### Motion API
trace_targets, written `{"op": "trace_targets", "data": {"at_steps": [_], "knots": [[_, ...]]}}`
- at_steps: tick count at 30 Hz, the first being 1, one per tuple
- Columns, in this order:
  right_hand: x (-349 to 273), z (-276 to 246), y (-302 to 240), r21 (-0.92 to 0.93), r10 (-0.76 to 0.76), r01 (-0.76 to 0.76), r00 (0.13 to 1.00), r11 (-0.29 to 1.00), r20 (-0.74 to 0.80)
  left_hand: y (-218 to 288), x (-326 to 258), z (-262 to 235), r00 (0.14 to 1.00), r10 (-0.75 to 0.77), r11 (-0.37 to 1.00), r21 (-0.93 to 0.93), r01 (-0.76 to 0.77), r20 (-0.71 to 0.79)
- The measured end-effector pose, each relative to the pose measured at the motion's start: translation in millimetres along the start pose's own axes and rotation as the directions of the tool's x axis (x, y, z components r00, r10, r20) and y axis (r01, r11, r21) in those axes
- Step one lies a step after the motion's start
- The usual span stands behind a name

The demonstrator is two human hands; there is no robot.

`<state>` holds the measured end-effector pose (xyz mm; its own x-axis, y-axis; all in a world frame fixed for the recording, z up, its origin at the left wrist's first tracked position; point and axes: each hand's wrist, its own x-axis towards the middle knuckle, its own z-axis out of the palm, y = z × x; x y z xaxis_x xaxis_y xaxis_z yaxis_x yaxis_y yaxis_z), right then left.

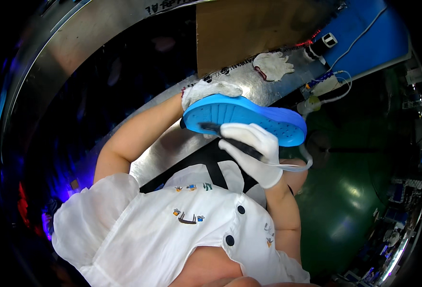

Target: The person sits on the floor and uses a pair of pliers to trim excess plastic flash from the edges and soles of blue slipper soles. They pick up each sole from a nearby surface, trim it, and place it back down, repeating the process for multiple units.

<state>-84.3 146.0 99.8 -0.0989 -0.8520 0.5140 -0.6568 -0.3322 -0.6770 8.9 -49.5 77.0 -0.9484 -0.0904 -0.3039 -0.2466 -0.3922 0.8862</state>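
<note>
While dark lettering (165,6) marks the metal rim at top centre-left, the gloved left hand (211,91), partly hidden, grips the upper edge of a blue shoe sole (239,114) mid-frame. Dark printed letters (220,74) cross the bench above. The gloved right hand (255,148) curls closed around a black handheld tool (243,148), tip overlapping the sole; contact is unclear. Upper right lies a white glove (274,66).

Glossy green floor (345,210) beside a shiny metal bench (168,143), violet glow (71,189) at left.
</note>
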Motion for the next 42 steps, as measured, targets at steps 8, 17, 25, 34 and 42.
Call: {"op": "trace_targets", "data": {"at_steps": [8,17,25,34,42], "knots": [[-9,-5,7,-0.059,-0.043,0.04,0.998,0.997,-0.042,-33,23,-37,0.991,0.132,0.984,0.117,-0.134,0.021],[-13,-17,4,-0.253,-0.146,0.147,0.989,0.956,0.023,-11,16,-37,0.959,0.278,0.951,0.161,-0.266,-0.055],[-11,-28,6,-0.341,-0.251,0.226,0.967,0.913,-0.031,8,3,-34,0.985,0.031,0.998,0.055,-0.022,-0.168],[-11,-47,-9,-0.371,-0.219,0.285,0.953,0.884,0.211,27,-28,-13,0.931,0.057,0.998,0.046,-0.043,-0.361],[-8,-52,-11,-0.268,-0.267,0.269,0.963,0.925,0.046,26,-43,-23,0.95,0.079,0.995,-0.038,-0.095,-0.301]]}}
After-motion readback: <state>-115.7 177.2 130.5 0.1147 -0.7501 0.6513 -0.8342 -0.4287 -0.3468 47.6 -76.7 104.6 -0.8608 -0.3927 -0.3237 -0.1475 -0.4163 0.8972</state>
